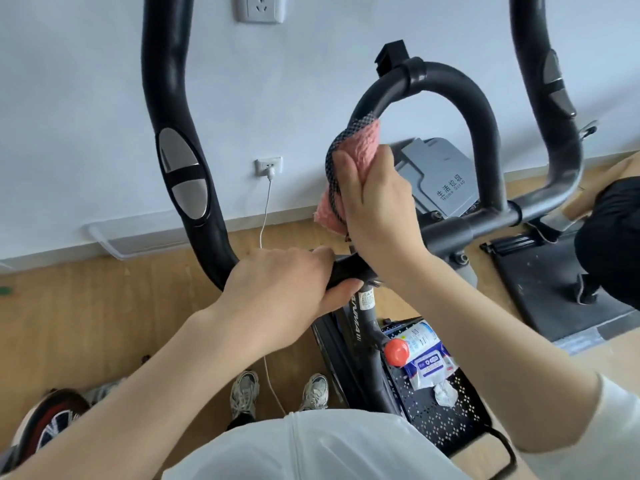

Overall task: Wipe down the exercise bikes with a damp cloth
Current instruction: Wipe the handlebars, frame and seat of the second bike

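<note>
While the left hand (277,289) gripped the handlebar (433,88) at its cross tube, fingers curled shut around it, the right hand (377,206) just above was closed on a pink cloth (360,140), pressing it around the left side of the handlebar's inner loop. Below the handlebar, a pack of wipes (427,358) lay in a black perforated basket (446,417) beside a red knob (397,352). Beyond the handlebar, a grey bin (436,174) stood by the wall (86,116).

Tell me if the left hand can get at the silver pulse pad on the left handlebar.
Probably yes: the left hand grips the bar just below the silver pad, with nothing between them.
</note>
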